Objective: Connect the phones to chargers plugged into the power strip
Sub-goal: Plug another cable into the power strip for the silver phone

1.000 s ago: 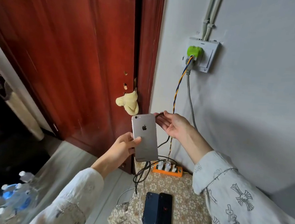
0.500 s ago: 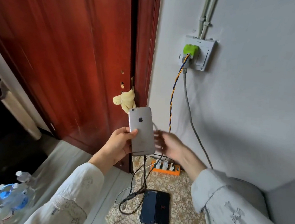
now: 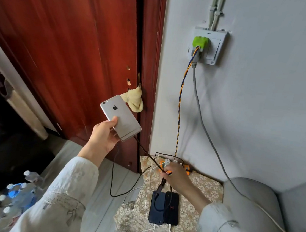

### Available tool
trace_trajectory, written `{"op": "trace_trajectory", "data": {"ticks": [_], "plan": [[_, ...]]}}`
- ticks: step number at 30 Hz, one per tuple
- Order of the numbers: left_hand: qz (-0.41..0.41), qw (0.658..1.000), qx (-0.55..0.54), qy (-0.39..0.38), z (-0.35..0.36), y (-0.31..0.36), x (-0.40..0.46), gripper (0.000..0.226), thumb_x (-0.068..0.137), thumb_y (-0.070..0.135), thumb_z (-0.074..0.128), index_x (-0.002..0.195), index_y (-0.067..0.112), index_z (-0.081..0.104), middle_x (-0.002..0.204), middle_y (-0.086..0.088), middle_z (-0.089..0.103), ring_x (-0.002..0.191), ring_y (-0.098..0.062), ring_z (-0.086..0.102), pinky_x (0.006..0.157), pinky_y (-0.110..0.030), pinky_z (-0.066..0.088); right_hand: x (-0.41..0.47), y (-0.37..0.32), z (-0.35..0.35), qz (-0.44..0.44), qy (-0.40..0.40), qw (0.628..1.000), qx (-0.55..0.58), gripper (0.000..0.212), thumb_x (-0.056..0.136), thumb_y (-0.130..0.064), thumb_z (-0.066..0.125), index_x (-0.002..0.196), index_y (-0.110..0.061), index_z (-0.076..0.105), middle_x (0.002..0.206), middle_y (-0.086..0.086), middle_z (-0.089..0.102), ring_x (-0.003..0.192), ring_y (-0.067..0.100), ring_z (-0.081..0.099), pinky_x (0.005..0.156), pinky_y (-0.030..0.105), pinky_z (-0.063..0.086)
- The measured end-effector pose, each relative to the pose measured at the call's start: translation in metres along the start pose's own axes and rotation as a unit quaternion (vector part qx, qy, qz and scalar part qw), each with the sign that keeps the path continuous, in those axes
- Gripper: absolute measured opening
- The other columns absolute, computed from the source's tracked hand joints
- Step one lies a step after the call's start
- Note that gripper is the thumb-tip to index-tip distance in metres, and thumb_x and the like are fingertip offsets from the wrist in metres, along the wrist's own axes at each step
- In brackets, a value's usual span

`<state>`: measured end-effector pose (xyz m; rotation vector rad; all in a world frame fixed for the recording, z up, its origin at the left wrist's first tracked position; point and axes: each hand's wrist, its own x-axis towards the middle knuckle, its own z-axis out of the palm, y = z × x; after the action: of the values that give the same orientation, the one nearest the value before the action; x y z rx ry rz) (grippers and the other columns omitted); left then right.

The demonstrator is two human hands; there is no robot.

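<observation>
Silver phone (image 3: 120,118) sits in my left hand (image 3: 104,137), held up in front of the red door (image 3: 61,52) with its back to me and tilted, my thumb pressed on its back and my fingers wrapped round its lower edge. A black cable (image 3: 145,152) runs from its bottom end down to my right hand (image 3: 175,175), which reaches low over the orange power strip (image 3: 186,167) at the foot of the wall, its fingers curled round the black cable; I cannot tell whether they also touch the white chargers (image 3: 166,161) just above them. Two dark phones (image 3: 164,207) lie side by side on the patterned cloth (image 3: 194,230) near my right wrist, each with a white cable (image 3: 154,229) at its near end. A green plug (image 3: 200,41) sits in the wall socket (image 3: 215,45) above. Water bottles (image 3: 12,196) stand on the floor at lower left.
</observation>
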<state>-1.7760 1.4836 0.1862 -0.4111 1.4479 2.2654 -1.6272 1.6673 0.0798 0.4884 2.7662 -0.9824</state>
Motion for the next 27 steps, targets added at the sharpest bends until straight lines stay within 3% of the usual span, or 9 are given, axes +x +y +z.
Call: {"op": "trace_trajectory", "data": {"ticks": [3,5,10,13,17,20,22,25,27], "plan": [[-0.007,1.000,-0.008,0.014,-0.009,-0.009,-0.002,0.003,0.091,0.009,0.050,0.088,0.010,0.052,0.095,-0.007,0.060,0.086,-0.023,0.061,0.060,-0.038,0.050,-0.004,0.007,0.000,0.018,0.135,0.978,-0.157,0.024,0.087,-0.036,0.055,0.101,-0.024,0.070,0.104,0.000,0.054,0.103,0.018,0.043,0.092,0.034,0.033],[-0.012,0.999,-0.023,0.022,-0.014,-0.012,-0.002,0.003,0.091,0.009,0.051,0.089,0.010,0.053,0.095,-0.007,0.060,0.086,-0.022,0.061,0.060,-0.038,0.051,-0.006,0.007,0.000,0.036,0.183,0.969,-0.163,0.023,0.088,-0.034,0.055,0.105,-0.026,0.069,0.104,0.002,0.056,0.104,0.022,0.046,0.091,0.038,0.038],[-0.019,0.999,-0.034,0.030,-0.013,-0.017,-0.004,0.003,0.091,0.008,0.050,0.090,0.010,0.053,0.093,-0.006,0.059,0.083,-0.021,0.060,0.057,-0.036,0.049,-0.003,-0.002,-0.001,0.110,0.194,0.975,-0.021,0.030,0.097,-0.025,0.039,0.116,-0.006,0.051,0.110,0.014,0.052,0.085,0.028,0.059,0.064,0.032,0.046],[-0.016,0.999,-0.039,0.027,-0.009,-0.016,-0.006,0.004,0.091,0.007,0.050,0.090,0.010,0.052,0.092,-0.006,0.059,0.083,-0.021,0.060,0.057,-0.035,0.050,0.000,-0.002,0.003,0.132,0.149,0.979,0.054,0.032,0.092,-0.025,0.051,0.115,-0.003,0.045,0.113,0.012,0.053,0.099,0.024,0.054,0.078,0.030,0.044],[0.002,0.998,-0.048,0.043,-0.010,-0.011,-0.003,0.004,0.090,0.007,0.051,0.089,0.011,0.052,0.095,-0.006,0.060,0.086,-0.022,0.061,0.056,-0.036,0.051,-0.005,0.003,-0.001,0.090,0.129,0.973,0.166,0.046,0.086,-0.003,0.058,0.127,-0.009,0.037,0.126,0.009,0.049,0.109,0.024,0.054,0.089,0.034,0.049],[0.011,0.995,-0.066,0.076,-0.017,-0.010,0.002,0.009,0.090,0.007,0.052,0.099,0.008,0.051,0.099,-0.007,0.059,0.089,-0.024,0.061,0.054,-0.037,0.051,-0.012,0.003,-0.013,0.047,0.096,0.954,0.281,0.078,0.087,0.005,0.052,0.146,-0.028,0.012,0.130,-0.006,0.039,0.094,0.021,0.065,0.068,0.020,0.056],[0.016,0.992,-0.070,0.103,-0.023,-0.010,0.004,0.007,0.090,0.007,0.051,0.097,0.008,0.050,0.105,-0.009,0.058,0.093,-0.026,0.060,0.056,-0.039,0.050,-0.014,0.007,-0.019,0.044,0.123,0.956,0.262,0.067,0.089,0.003,0.049,0.144,-0.022,0.022,0.127,-0.007,0.046,0.089,0.021,0.065,0.061,0.011,0.051],[0.021,0.987,-0.075,0.144,-0.030,-0.011,0.007,0.010,0.091,0.006,0.051,0.083,0.011,0.049,0.110,-0.012,0.055,0.095,-0.027,0.058,0.061,-0.040,0.049,-0.014,0.018,-0.028,0.059,0.219,0.950,0.217,0.030,0.091,-0.003,0.049,0.119,-0.009,0.056,0.115,0.006,0.061,0.096,0.018,0.058,0.080,0.016,0.045],[0.028,0.983,-0.082,0.159,-0.035,-0.011,0.009,0.009,0.091,0.005,0.050,0.084,0.011,0.049,0.109,-0.011,0.055,0.097,-0.028,0.058,0.070,-0.042,0.050,-0.013,0.023,-0.034,0.081,0.244,0.918,0.300,0.019,0.091,-0.007,0.050,0.106,-0.006,0.061,0.093,0.005,0.062,0.080,0.015,0.055,0.068,0.018,0.042]]}}
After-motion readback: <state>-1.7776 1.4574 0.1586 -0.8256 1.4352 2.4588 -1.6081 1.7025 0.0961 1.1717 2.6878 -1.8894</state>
